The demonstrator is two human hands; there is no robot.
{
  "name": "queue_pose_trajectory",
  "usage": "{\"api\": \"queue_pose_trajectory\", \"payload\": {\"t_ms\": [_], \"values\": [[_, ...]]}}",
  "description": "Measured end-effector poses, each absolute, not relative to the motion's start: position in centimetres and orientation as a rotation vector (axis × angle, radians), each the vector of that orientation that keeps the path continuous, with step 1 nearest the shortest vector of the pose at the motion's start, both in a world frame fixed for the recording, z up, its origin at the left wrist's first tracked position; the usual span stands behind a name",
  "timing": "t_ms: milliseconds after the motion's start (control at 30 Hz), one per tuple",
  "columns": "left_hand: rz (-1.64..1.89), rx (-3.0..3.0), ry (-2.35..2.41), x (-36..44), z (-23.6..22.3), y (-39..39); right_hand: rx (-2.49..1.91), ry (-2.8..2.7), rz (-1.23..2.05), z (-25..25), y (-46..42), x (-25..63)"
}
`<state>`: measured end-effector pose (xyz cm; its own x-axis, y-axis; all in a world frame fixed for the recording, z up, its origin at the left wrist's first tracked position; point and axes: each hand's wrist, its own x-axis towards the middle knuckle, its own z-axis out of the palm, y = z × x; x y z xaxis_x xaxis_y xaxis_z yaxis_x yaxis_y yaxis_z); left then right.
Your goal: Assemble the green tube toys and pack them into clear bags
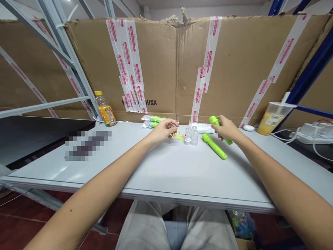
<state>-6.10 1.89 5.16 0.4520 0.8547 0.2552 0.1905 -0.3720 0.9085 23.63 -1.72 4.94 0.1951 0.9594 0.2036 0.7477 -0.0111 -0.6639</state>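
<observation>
My right hand is closed around a green plastic stick, holding it tilted above the grey table. A second green stick lies flat just in front of that hand. My left hand reaches to the table's far side with fingers pinched at a small yellow ring. Between the hands stand several small clear plastic caps. Behind the left hand lies a clear bag with green parts.
A bottle of orange drink stands at the back left, and a lidded cup with yellow drink at the back right. A taped cardboard wall closes the back. A white power strip with cables lies far right.
</observation>
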Motion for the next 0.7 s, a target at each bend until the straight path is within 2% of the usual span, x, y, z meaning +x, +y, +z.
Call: {"api": "queue_pose_trajectory", "payload": {"t_ms": [233,500,700], "values": [[0.652,1.922,0.953,-6.2,3.5,2.6,-2.131,-1.594,0.56,4.2,-0.5,25.3],[0.653,2.103,1.077,-5.8,2.3,3.0,-2.33,-1.745,0.679,2.8,0.6,26.5],[0.646,2.354,1.207,-6.4,2.9,2.9,-2.397,-1.795,0.585,3.1,0.4,26.5]]}}
